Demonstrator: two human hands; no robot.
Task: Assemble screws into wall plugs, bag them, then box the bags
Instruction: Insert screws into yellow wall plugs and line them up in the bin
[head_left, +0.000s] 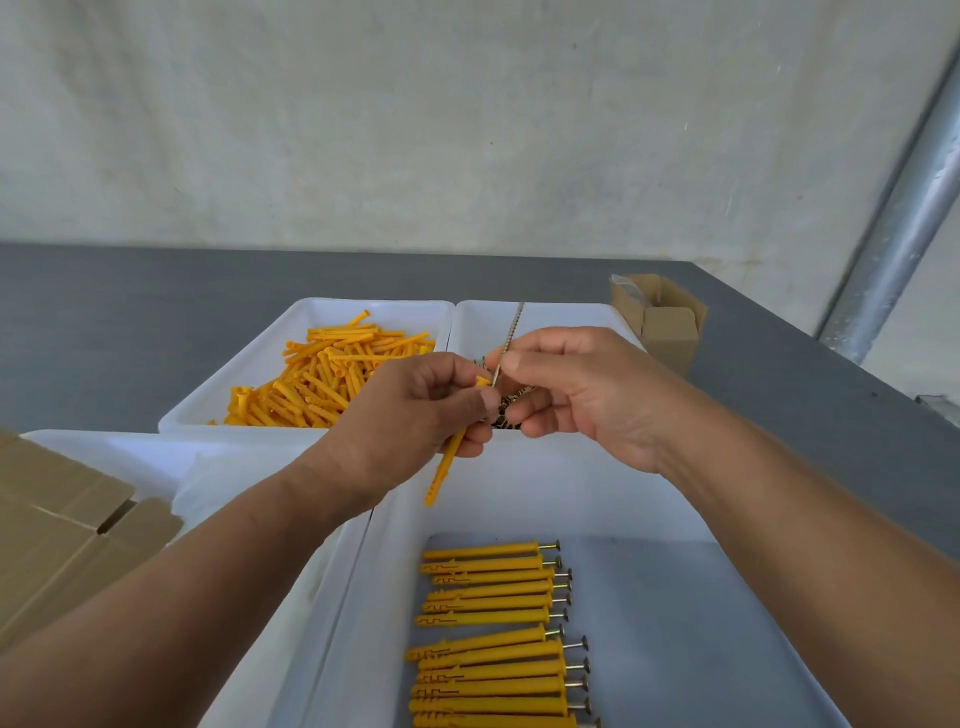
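- Several flat brown cardboard sheets lie at the far left of my feed, overlapping the near corner of a shallow white plastic tray.
- Further back I see a white rectangular bin holding a loose heap of orange plastic wall plugs.
- The left hand has its thumb and fingers clamped on the upper part of a single orange wall plug. The plug tilts, and its lower end hangs free above the near tub.
- A long silver threaded screw slants up and away, and its lower end meets the top of the held plug.
- The right hand pinches that screw between thumb and forefinger, with the other fingers curled beneath.
- Behind both hands, a second white bin holds a dark pile of screws, which the hands mostly hide from me.
- Nearest the camera, a large white tub holds assembled orange plugs lying side by side, screw heads pointing right.
- At the right, a small open brown cardboard box stands on the grey table, just beside the second bin.
- A grey metal pole rises at the far right edge.
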